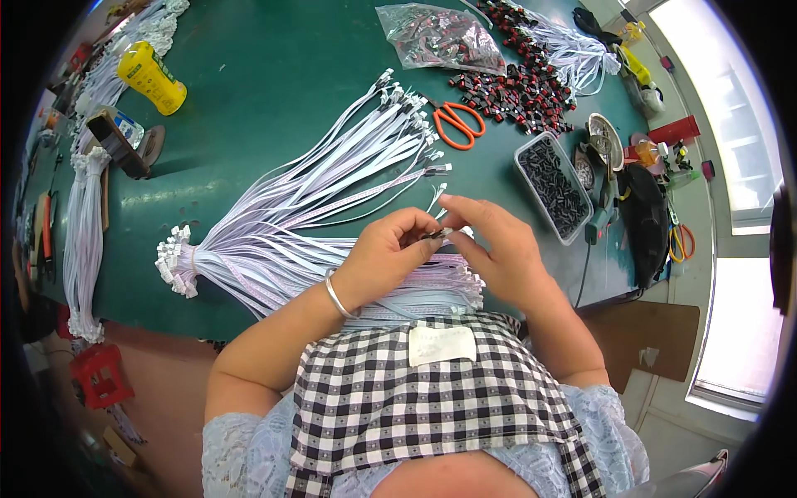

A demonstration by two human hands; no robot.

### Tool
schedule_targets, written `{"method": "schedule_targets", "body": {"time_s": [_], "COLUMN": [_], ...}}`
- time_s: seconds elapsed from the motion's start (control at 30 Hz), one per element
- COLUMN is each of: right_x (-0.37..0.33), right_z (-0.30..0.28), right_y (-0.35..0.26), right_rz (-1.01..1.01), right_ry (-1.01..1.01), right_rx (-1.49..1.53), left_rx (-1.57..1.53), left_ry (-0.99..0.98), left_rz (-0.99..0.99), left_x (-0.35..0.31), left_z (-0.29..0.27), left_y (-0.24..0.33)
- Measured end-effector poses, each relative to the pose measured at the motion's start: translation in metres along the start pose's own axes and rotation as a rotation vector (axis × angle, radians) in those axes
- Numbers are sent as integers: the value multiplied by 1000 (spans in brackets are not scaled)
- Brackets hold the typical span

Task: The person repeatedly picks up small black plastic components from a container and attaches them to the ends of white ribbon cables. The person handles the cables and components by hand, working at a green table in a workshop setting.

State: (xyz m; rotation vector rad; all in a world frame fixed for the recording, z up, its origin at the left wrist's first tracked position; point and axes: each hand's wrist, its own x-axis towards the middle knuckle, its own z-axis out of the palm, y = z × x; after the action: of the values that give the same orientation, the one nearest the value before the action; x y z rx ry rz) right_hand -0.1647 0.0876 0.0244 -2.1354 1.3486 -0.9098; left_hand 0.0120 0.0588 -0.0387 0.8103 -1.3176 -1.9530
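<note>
While both hands meet over the table edge, a small dark connector (437, 235) is pinched between them.

Nearest the viewer, the left hand (383, 251), a metal bangle (336, 295) on its wrist, curls its fingers closed on the connector; the right hand (496, 246) touches the same piece from the other side with thumb and forefinger, its remaining fingers loosely extended. Directly beneath the hands lies a flat stack of white ribbon cables (432, 286), and just to the left a bound bundle of cables (299, 207) fans outward across the green table (274, 75). Farther off, to the right, stand a clear tray of dark parts (552, 187), orange-handled scissors (458, 123) and a heap of red-and-black connectors (519, 87); a yellow bottle (151, 77) lies far left.
</note>
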Motion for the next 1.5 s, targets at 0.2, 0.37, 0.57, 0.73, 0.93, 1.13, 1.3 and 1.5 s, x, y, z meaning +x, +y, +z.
{"method": "schedule_targets", "body": {"time_s": [0.2,0.37,0.57,0.73,0.93,1.13,1.3,1.5], "right_x": [-5,-13,-11,4,21,40,-2,-41], "right_z": [6,7,-1,1,1,-5,15,39], "right_y": [4,12,15,21,42,73,30,-19], "right_rz": [96,144,179,114,142,235,-82,-261], "right_ry": [95,202,92,206,302,319,131,-309], "right_rx": [121,305,499,524,586,169,-146,-363], "left_rx": [-22,197,646,906,951,1353,1553,1656], "left_ry": [29,69,95,70,104,247,259,134], "left_rz": [51,142,300,393,423,588,643,519], "left_x": [-3,-3,4,14,39,95,89,25], "left_z": [3,6,13,17,8,-9,-28,-46], "left_y": [6,8,32,62,56,35,10,38]}}
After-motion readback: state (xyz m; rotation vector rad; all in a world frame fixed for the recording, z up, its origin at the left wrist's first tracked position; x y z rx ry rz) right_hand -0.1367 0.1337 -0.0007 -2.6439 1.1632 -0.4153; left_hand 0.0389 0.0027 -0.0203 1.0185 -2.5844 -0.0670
